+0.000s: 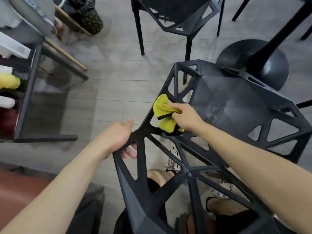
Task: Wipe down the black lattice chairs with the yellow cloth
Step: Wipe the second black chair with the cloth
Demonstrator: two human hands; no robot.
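A black lattice chair (228,102) stands right in front of me, its backrest bars nearest and its dark seat beyond. My left hand (118,137) grips the upper left corner of the backrest frame, fingers curled under a bar. My right hand (185,115) holds the yellow cloth (164,107) bunched against the left side bar of the chair, where the armrest meets the seat. A second black lattice chair (177,16) stands farther away at the top of the view.
A round black table base (263,65) with its post rises behind the near chair. At the left stands a dark metal rack (28,92) holding folded cloths. A wooden handle (67,53) leans beside a black bag (81,7). My legs and shoes show through the backrest.
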